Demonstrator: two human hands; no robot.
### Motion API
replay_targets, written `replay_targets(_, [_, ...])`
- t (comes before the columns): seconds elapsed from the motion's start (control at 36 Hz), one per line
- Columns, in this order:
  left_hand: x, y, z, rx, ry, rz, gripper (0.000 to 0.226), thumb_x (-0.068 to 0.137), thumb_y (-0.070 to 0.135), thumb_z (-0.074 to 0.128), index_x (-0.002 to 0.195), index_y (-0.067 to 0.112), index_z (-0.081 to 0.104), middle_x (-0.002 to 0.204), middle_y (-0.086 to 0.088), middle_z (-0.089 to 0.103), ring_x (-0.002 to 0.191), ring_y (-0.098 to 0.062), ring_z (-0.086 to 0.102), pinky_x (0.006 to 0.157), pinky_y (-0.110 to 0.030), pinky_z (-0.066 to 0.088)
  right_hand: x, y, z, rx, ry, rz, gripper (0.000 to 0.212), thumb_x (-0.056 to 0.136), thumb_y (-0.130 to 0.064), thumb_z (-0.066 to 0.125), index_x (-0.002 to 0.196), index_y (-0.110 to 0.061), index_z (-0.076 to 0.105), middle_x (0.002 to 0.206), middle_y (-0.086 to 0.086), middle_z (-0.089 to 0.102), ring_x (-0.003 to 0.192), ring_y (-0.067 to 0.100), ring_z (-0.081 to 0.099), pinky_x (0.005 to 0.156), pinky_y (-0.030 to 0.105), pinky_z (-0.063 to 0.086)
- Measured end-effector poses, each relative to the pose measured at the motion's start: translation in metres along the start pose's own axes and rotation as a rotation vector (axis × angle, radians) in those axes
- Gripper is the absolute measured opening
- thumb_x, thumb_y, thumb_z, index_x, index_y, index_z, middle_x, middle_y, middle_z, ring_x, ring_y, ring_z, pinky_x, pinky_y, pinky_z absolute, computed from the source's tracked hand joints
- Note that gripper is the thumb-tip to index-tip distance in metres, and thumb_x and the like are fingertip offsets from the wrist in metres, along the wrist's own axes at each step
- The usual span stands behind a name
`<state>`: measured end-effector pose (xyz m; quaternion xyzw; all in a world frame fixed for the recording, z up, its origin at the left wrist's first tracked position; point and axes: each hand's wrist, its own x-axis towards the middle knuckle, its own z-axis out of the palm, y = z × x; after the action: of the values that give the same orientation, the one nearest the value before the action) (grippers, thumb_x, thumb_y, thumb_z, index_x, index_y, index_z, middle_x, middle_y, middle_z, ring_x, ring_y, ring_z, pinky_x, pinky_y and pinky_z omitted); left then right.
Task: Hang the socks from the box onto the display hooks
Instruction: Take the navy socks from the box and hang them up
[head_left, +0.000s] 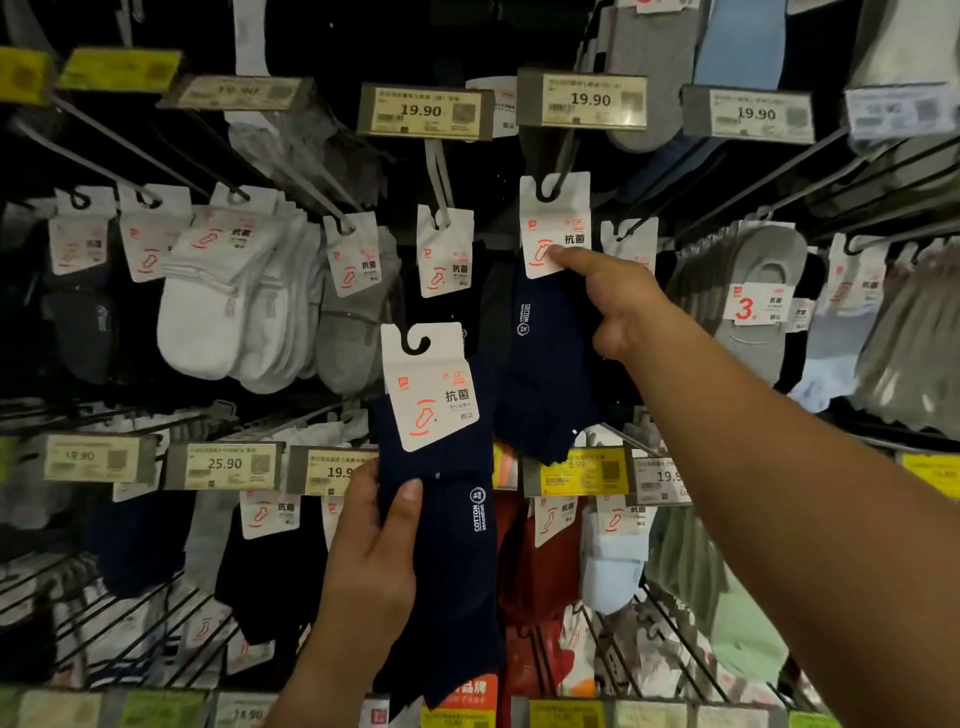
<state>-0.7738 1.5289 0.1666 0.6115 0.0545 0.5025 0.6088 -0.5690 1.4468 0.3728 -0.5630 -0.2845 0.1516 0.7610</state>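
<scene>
My left hand (371, 566) grips a navy sock pack (447, 530) low in the middle, thumb across the fabric. Its white card (428, 387) with a hook cut-out stands free above my hand, on no peg. A second navy sock pack (548, 374) hangs by its white card (556, 223) from a display hook (563, 156) under a 19.90 price tag. My right hand (618, 301) reaches up to it. The straight index fingertip presses the card's lower edge, and the bent thumb lies beside the sock. Its other fingers are hidden. No box is in view.
Rows of metal pegs carry white socks (208, 312), grey socks (353, 322) and pale liner socks (769, 291) on both sides. Another carded pack (445, 249) hangs just left of the navy one. Price tags (223, 465) line the lower row, with red and dark socks beneath.
</scene>
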Motion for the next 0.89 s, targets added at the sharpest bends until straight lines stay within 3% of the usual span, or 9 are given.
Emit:
replay_targets(0.08, [-0.001, 0.003, 0.001, 0.03, 0.007, 0.012, 0.029, 0.097, 0.026, 0.05, 0.125, 0.022, 0.058, 0.121, 0.003, 0.07, 0.116, -0.015, 0.065, 0.09, -0.031, 0.053, 0.011, 0.002, 0.001, -0.015, 0.024, 0.036, 0.021, 0.084, -0.021, 0.078, 0.102, -0.01, 0.073, 0.091, 0.006, 0.077, 0.082, 0.021, 0.075, 0.071, 0.036, 0.062])
replay_targets(0.17, [-0.002, 0.005, 0.0, 0.034, 0.007, -0.005, 0.026, 0.101, 0.03, 0.055, 0.126, 0.024, 0.058, 0.122, 0.002, 0.069, 0.117, -0.017, 0.064, 0.093, -0.039, 0.051, 0.023, 0.004, 0.003, -0.05, 0.042, 0.069, 0.01, 0.087, -0.018, 0.075, 0.092, -0.012, 0.07, 0.085, 0.006, 0.076, 0.076, 0.02, 0.073, 0.059, 0.031, 0.059])
replay_targets(0.28, [-0.002, 0.01, 0.001, 0.061, 0.023, -0.028, 0.032, 0.096, 0.035, 0.055, 0.126, 0.026, 0.058, 0.12, 0.006, 0.07, 0.114, -0.014, 0.065, 0.095, -0.04, 0.051, 0.044, 0.009, 0.007, -0.114, 0.074, 0.078, 0.007, 0.092, -0.015, 0.07, 0.091, -0.011, 0.064, 0.093, 0.008, 0.072, 0.077, 0.019, 0.068, 0.058, 0.032, 0.055])
replay_targets(0.39, [-0.002, 0.012, 0.002, 0.097, 0.075, -0.05, 0.032, 0.091, 0.036, 0.054, 0.122, 0.032, 0.059, 0.114, 0.016, 0.07, 0.108, -0.004, 0.066, 0.089, -0.03, 0.05, 0.065, 0.015, 0.009, -0.153, 0.105, 0.066, 0.033, 0.091, -0.013, 0.071, 0.121, -0.01, 0.059, 0.102, 0.007, 0.071, 0.087, 0.021, 0.068, 0.074, 0.037, 0.058])
replay_targets(0.44, [-0.002, 0.011, 0.001, 0.136, 0.106, -0.066, 0.024, 0.097, 0.028, 0.055, 0.119, 0.034, 0.059, 0.11, 0.02, 0.07, 0.103, -0.001, 0.066, 0.085, -0.025, 0.049, 0.073, 0.02, 0.009, -0.191, 0.091, 0.089, 0.021, 0.092, -0.014, 0.07, 0.11, -0.008, 0.063, 0.105, 0.006, 0.068, 0.1, 0.022, 0.066, 0.093, 0.04, 0.054])
replay_targets(0.5, [-0.002, 0.01, 0.0, 0.19, 0.123, -0.088, 0.024, 0.099, 0.024, 0.055, 0.12, 0.036, 0.059, 0.108, 0.023, 0.069, 0.101, 0.001, 0.065, 0.082, -0.023, 0.048, 0.08, 0.025, 0.009, -0.224, 0.087, 0.095, 0.023, 0.091, -0.016, 0.071, 0.112, -0.007, 0.064, 0.112, 0.006, 0.068, 0.109, 0.024, 0.064, 0.101, 0.043, 0.05])
replay_targets(0.69, [-0.007, 0.012, -0.004, 0.217, 0.138, -0.141, 0.031, 0.1, 0.022, 0.055, 0.124, 0.041, 0.058, 0.11, 0.023, 0.07, 0.101, 0.001, 0.067, 0.088, -0.03, 0.051, 0.1, 0.041, 0.007, -0.228, 0.089, 0.09, 0.044, 0.086, -0.017, 0.076, 0.127, -0.007, 0.06, 0.12, 0.01, 0.068, 0.102, 0.029, 0.066, 0.082, 0.044, 0.057])
replay_targets(0.78, [-0.008, 0.013, -0.005, 0.23, 0.139, -0.124, 0.029, 0.1, 0.02, 0.054, 0.122, 0.037, 0.06, 0.107, 0.018, 0.072, 0.099, -0.001, 0.068, 0.086, -0.03, 0.05, 0.102, 0.044, 0.004, -0.219, 0.052, 0.078, 0.04, 0.088, -0.016, 0.075, 0.125, -0.007, 0.062, 0.117, 0.008, 0.069, 0.099, 0.024, 0.066, 0.074, 0.038, 0.054])
replay_targets(0.89, [-0.009, 0.017, -0.005, 0.229, 0.137, -0.113, 0.027, 0.1, 0.017, 0.053, 0.121, 0.032, 0.061, 0.105, 0.016, 0.073, 0.097, -0.002, 0.068, 0.079, -0.023, 0.049, 0.1, 0.046, -0.002, -0.203, 0.023, 0.074, 0.032, 0.088, -0.013, 0.073, 0.118, -0.012, 0.062, 0.111, 0.003, 0.07, 0.095, 0.019, 0.066, 0.078, 0.037, 0.053])
